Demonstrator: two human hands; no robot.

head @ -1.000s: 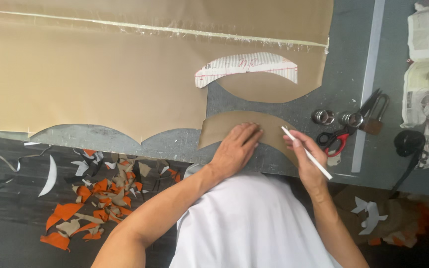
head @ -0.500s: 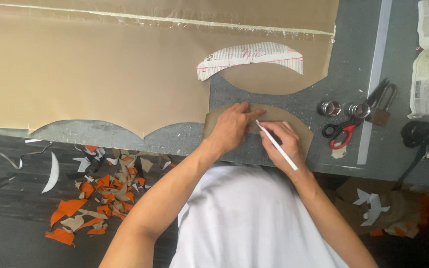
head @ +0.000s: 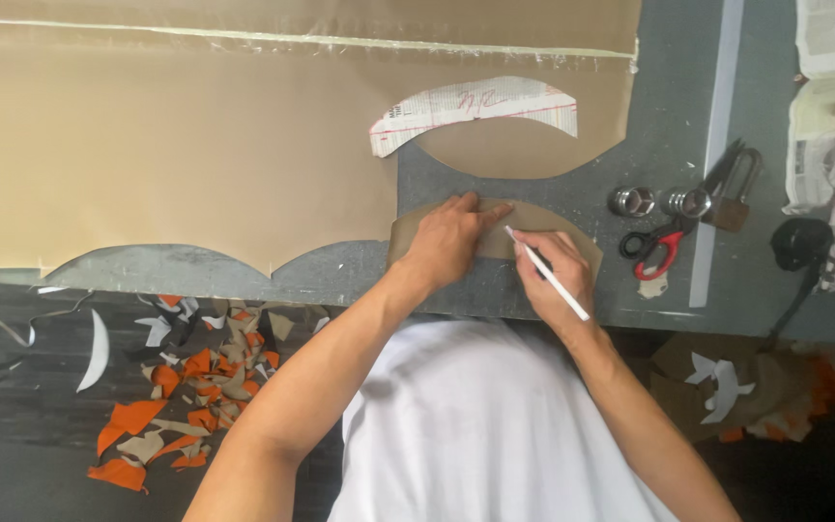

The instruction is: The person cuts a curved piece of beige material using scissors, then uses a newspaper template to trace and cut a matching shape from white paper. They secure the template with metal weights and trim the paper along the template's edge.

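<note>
Pressing my left hand (head: 448, 237) flat on the curved tan piece (head: 495, 232) lying on the grey table (head: 669, 106), I grip a white pen (head: 547, 274) in my closed right hand (head: 555, 275). Beyond lie the paper pattern (head: 475, 108) on the tan sheet (head: 166, 145), red-handled scissors (head: 654, 249) right, orange scraps (head: 176, 406) left.

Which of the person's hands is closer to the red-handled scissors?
The right hand, holding a white pencil, sits just left of the scissors. The left hand lies farther left, on the tan piece.

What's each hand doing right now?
Left hand: open, pressing flat on the curved tan piece.
Right hand: closed around a white pencil, tip on the piece.
</note>
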